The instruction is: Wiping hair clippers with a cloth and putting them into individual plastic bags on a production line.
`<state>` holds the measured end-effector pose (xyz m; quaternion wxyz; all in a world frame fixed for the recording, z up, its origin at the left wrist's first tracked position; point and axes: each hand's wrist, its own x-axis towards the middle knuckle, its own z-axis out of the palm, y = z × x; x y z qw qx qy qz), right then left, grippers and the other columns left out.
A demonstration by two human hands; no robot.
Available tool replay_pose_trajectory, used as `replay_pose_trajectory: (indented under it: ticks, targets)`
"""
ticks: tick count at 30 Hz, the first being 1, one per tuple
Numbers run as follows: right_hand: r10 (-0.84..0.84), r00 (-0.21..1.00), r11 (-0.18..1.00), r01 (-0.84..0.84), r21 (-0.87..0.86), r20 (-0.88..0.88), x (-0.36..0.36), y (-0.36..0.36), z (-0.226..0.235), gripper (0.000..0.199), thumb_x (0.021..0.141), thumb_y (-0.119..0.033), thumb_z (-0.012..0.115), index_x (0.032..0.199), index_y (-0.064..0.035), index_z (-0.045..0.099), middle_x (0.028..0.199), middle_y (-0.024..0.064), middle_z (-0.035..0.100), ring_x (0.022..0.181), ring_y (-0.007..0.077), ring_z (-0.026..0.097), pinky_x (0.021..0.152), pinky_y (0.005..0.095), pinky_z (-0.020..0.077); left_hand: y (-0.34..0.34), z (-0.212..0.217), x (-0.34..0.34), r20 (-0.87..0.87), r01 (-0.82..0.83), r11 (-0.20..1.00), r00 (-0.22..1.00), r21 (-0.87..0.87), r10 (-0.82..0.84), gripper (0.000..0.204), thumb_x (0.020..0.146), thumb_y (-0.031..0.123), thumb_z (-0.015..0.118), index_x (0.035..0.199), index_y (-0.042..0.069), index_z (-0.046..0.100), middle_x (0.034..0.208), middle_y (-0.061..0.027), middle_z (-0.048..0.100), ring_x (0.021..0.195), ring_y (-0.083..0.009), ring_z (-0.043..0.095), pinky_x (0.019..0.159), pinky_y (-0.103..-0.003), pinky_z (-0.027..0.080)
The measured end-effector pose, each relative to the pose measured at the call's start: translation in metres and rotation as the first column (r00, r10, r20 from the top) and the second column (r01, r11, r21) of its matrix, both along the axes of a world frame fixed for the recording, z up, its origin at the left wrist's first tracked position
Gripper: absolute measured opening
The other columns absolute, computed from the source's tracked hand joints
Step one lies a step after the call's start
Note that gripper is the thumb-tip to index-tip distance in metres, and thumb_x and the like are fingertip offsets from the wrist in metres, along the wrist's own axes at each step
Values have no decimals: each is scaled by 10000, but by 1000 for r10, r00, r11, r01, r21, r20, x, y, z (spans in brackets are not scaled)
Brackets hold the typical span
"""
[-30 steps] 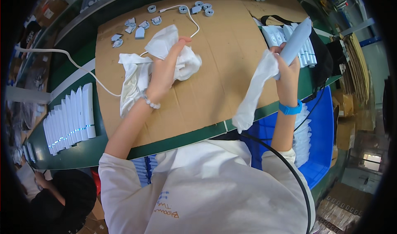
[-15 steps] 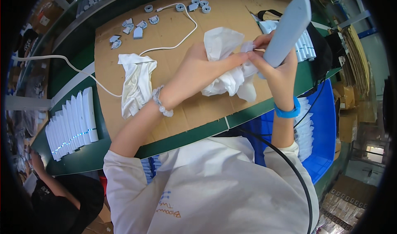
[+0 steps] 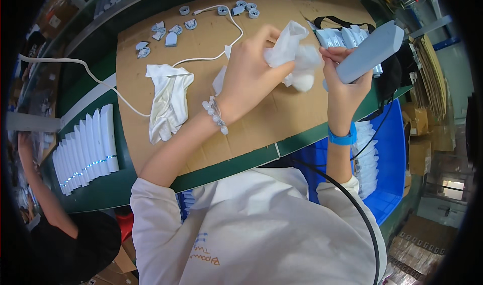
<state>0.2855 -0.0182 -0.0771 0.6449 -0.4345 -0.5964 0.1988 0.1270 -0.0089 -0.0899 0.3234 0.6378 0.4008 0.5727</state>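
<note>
My left hand (image 3: 244, 78), with a beaded bracelet at the wrist, is closed on a crumpled, thin white sheet (image 3: 302, 63). The sheet is partly see-through and bunches out on both sides of the fingers. In my right hand (image 3: 349, 91), above the right part of the cardboard, is a long, flat, light blue-grey case (image 3: 372, 51), tilted up to the right. The thumb and fingertips of that hand come together beside the sheet, apart from my left hand. Whether they pinch anything small I cannot make out.
Cardboard (image 3: 216, 134) covers the green table. On it lie a white cloth (image 3: 171, 101), a white cable (image 3: 239, 36), round caps (image 3: 252, 13) and small grey parts (image 3: 171, 38). White sleeves (image 3: 90, 151) stand left; a blue bin (image 3: 395, 169) sits right. Another person's arm (image 3: 48, 194) is at far left.
My hands have drawn apart, the left holding the white sheet up and away from my right fingers. The case has tipped further to the right. The other person's arm has moved up.
</note>
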Motion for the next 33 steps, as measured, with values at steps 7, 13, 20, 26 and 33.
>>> replay_pose_trajectory:
  ticks: [7,13,20,26,33]
  targets:
    - [173,984,963,-180,-202,-52,15,-29,11,348,770,-13,598,1064,64,429,816,142,600,630,172,602,592,261,479,2,-6,-6,-207,49,994,978,94,-28,266,687,45,656,931,15,553,710,-169,624,693,-322,624,574,-350,472]
    - [584,758,454,-600,-658,-288,28,-86,26,601,721,-201,658,1159,107,385,591,108,541,379,112,476,378,206,355,0,-12,-3,-122,73,997,990,9,-72,186,722,101,673,870,-3,630,712,-152,645,640,-267,637,572,-307,470]
    - [435,764,391,-637,-664,-477,20,-95,7,519,830,-207,555,1217,69,346,589,91,494,343,121,453,329,209,348,-10,-6,5,78,151,972,987,-181,-139,198,786,144,656,880,-30,650,704,-105,645,640,-120,604,568,-252,453]
    - [303,720,404,-691,-600,-625,23,-96,3,421,881,-202,488,1213,26,363,617,90,515,366,123,483,356,220,386,-17,-11,9,-40,95,995,995,36,-94,161,721,62,651,869,-2,643,757,-129,624,674,-233,606,588,-296,450]
    - [332,647,329,-762,-558,-687,20,-103,-5,528,900,-362,410,1216,53,325,569,114,478,285,142,420,266,234,375,-15,-23,9,-161,86,983,985,159,-60,190,654,29,660,842,7,634,758,-107,607,688,-279,587,601,-327,455]
